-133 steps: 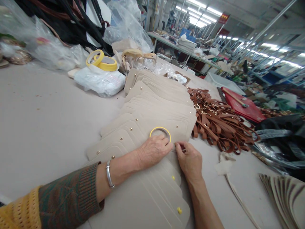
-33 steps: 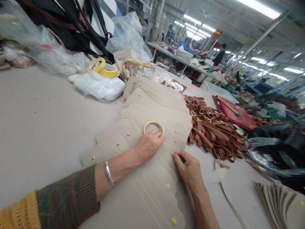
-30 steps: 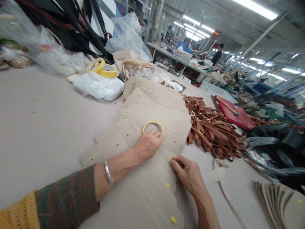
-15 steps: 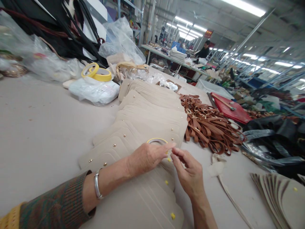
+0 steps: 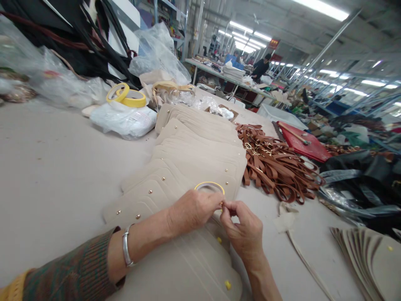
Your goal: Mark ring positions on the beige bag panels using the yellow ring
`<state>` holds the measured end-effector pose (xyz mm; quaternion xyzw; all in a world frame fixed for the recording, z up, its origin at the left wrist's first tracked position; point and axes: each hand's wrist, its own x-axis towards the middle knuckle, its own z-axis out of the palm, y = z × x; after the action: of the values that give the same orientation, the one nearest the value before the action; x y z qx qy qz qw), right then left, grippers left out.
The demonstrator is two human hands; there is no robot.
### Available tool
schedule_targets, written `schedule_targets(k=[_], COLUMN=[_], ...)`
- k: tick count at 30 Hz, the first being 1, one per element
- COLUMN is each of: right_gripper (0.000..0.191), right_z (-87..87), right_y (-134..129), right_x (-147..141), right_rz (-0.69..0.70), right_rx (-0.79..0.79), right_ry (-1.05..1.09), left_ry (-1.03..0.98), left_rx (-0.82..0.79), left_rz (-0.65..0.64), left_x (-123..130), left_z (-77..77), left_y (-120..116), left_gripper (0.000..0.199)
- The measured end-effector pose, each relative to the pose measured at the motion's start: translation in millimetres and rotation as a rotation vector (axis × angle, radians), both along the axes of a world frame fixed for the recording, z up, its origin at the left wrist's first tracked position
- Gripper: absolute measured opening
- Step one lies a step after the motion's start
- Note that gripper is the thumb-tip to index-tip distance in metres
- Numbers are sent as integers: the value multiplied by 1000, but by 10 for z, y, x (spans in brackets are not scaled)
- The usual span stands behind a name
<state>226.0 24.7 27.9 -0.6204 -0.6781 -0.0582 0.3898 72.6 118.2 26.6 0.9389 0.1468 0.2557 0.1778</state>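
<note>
My left hand [image 5: 192, 211], with a silver bracelet at the wrist, is closed on a roll of yellow tape [image 5: 210, 183]; most of the roll is hidden behind the hand. Thumb and finger of my right hand [image 5: 244, 228] are pinched at the tape's edge, touching the left fingertips. The bit between them is too small to make out, probably the tape end. Under both hands lies a fanned row of beige leather panels [image 5: 197, 154] with small metal studs. Small yellow tape pieces [image 5: 227, 285] stick to the nearer panels.
Brown leather straps [image 5: 275, 167] with metal clasps are heaped right of the panels. Two yellow tape rolls [image 5: 134, 98] rest on a white plastic-wrapped bundle [image 5: 123, 119] at the left. More beige pieces [image 5: 366, 259] fan out at lower right. A person [image 5: 260, 69] stands far behind.
My right hand has moved slightly left and down, and its fingertips now meet the left ones. My left fingers have drawn in from a stretched position. The far person has leaned left.
</note>
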Motion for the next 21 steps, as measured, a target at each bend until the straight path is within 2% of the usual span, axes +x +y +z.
schedule_targets(k=[3,8,11,13,16,18,21], right_gripper=[10,18,25,27,30,31,33], right_z=[23,32,-22,-69,-142,-192,-246], right_y=[-1,52,101,123,152,183,236], right_x=[-37,-12,129,233,319,328,326], right_rz=[-46,-144,-219,-259,-244,-212,-192], right_rx=[-31,-307,-354,-322,-295,-327,-388], right_ry=[111,723,956,970,895,837,785], left_ry=[15,-57,-60,22,222,322,370], left_rx=[56,214,264,278,289,265,190], left_rz=[49,65,102,151,194,194,189], left_x=[35,70,78,95,133,153,155], left_z=[18,83,89,55,-20,-49,-46], left_y=[12,-25,-27,11,98,138,142], left_gripper=[15,21,20,16,12,11,9])
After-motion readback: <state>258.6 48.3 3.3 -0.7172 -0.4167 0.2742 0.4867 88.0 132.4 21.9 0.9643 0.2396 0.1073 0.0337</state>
